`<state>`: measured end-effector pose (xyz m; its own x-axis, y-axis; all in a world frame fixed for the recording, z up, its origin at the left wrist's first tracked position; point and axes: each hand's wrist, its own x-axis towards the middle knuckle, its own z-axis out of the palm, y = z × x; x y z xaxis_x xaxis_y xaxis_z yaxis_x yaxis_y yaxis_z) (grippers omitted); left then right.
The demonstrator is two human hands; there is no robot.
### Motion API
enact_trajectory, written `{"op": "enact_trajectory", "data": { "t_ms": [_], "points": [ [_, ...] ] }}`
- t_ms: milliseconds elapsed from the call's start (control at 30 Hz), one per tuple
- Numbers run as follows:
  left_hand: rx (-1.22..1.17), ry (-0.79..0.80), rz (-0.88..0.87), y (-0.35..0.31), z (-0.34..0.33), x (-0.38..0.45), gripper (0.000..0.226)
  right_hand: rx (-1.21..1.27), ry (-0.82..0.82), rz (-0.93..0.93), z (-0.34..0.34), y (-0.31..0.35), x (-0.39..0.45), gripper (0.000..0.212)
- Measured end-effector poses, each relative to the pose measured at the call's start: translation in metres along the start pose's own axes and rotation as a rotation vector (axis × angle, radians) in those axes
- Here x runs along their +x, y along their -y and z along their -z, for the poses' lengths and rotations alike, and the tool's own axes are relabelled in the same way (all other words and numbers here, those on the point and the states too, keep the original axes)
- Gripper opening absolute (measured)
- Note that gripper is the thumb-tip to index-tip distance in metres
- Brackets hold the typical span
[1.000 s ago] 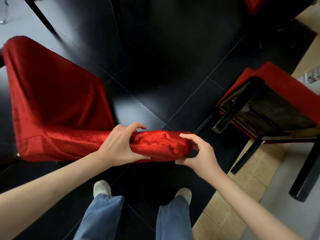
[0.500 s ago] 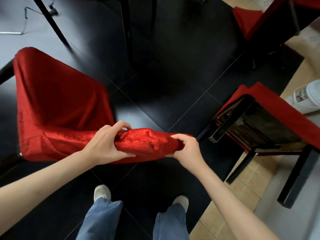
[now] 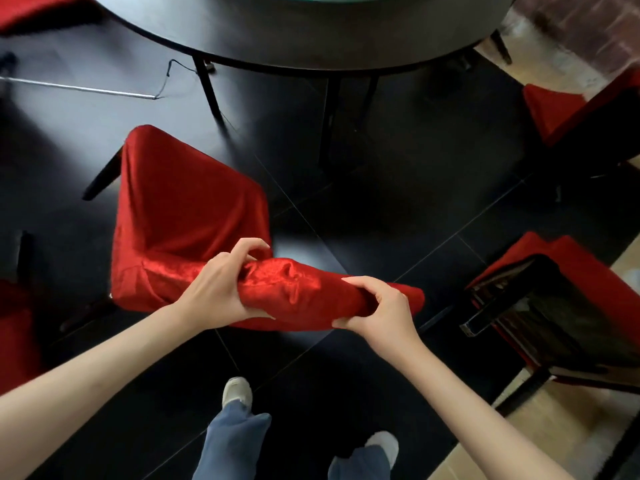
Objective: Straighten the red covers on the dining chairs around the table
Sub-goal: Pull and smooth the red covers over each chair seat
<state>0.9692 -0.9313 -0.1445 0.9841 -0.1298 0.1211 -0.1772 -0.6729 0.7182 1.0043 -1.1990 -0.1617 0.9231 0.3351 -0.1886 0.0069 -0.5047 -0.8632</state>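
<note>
Head view: both hands' fingers (image 3: 252,245) grip shiny, crumpled red cover (image 3: 294,292).

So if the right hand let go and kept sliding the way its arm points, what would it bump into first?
Probably the red cover itself, since the right hand already grips its top edge and the arm points up-left across it. Next would likely come the left hand, though depth is unclear.

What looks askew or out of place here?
The right chair stands out: its red cover is pulled back, baring the dark frame. The cover on the chair back gripped by both hands, left and right, is bunched.
</note>
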Motion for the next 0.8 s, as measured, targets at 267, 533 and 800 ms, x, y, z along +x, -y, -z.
{"op": "enact_trajectory", "data": {
  "t_ms": [267,533,800],
  "points": [
    [-0.014,-0.014,-0.022,0.014,0.021,-0.018,0.084,-0.227,0.075,-0.104,0.006,-0.026,0.005,0.062],
    [-0.040,-0.111,0.000,0.013,0.039,-0.019,0.074,-0.209,0.113,-0.062,0.009,-0.006,0.031,0.042],
    [-0.015,-0.236,0.045,0.007,0.073,-0.009,0.078,-0.313,0.177,0.014,0.027,0.055,0.081,0.033]
  ]
}}
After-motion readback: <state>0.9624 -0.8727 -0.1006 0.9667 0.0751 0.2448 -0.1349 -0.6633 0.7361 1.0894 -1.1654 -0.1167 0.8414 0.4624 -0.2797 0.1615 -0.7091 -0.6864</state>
